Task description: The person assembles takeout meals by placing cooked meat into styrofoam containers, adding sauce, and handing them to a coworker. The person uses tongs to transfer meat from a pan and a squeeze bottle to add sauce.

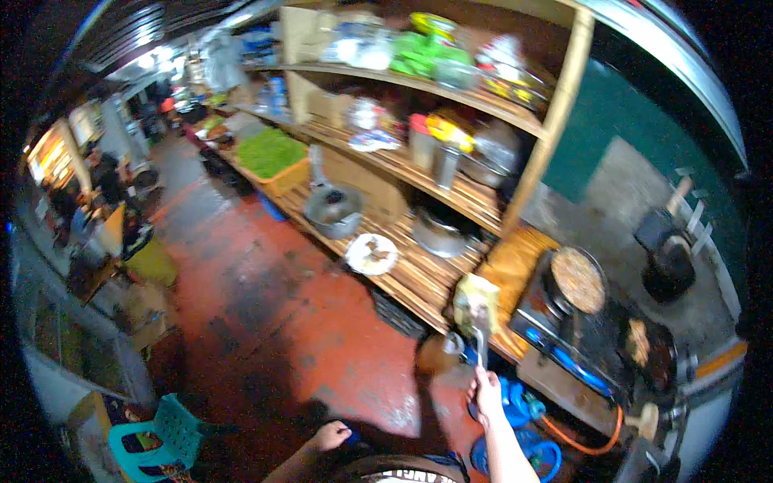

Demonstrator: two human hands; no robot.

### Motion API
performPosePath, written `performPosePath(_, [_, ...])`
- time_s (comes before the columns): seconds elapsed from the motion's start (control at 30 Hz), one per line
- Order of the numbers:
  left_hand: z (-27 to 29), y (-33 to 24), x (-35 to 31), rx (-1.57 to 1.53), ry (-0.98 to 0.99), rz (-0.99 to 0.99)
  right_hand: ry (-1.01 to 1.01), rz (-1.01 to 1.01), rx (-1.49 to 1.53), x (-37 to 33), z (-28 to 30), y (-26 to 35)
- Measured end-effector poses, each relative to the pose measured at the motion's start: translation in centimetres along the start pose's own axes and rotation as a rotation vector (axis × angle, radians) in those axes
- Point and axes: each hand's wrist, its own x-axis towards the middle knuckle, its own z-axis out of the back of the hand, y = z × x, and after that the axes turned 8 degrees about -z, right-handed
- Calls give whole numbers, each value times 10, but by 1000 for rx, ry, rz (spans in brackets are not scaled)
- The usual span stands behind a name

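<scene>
My right hand (485, 394) is closed round the handle of a metal spatula (481, 334), held upright with its blurred head in front of a yellowish plastic bag (475, 298) at the counter's edge. My left hand (330, 435) hangs low over the floor, fingers curled, with nothing visible in it. Right of the spatula, a gas stove (541, 299) carries a round pan of light brown food (576, 279). Farther right a dark pan (662, 354) holds a browned piece of food (638, 342).
A slatted wooden counter (403, 298) bears a white plate (371, 254) with food scraps, a grey pot (334, 211) and an orange crate of greens (274, 157). Shelves (507, 121) with bags stand above. Blue gas cylinders (523, 402) and a teal chair (173, 435) stand low. People are at far left.
</scene>
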Motion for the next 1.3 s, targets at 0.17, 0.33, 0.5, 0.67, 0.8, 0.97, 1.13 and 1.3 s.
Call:
performPosePath(0.17, [87,69,-29,-47,-220,181,190,-170,44,34,-73,-64])
performPosePath(0.33, [136,199,-184,-49,-581,588,279,-303,23,56,-176,-76])
performPosePath(0.5, [175,187,-192,-52,-264,890,249,-169,10,109,-201,-68])
performPosePath(0.67, [186,190,-81,50,-357,614,242,-194,119,174,-214,-94])
performPosePath(0.8, [225,143,100,-9,-337,474,193,-158,33,202,-238,-76])
performPosePath(0.97, [269,10,320,372,-430,249,174,-247,-49,205,-240,0])
performPosePath(1.13, [294,-49,483,450,-389,145,114,-177,-65,214,-213,17])
performPosePath(1.3, [280,-8,546,468,-273,310,139,-212,-72,234,-194,-16])
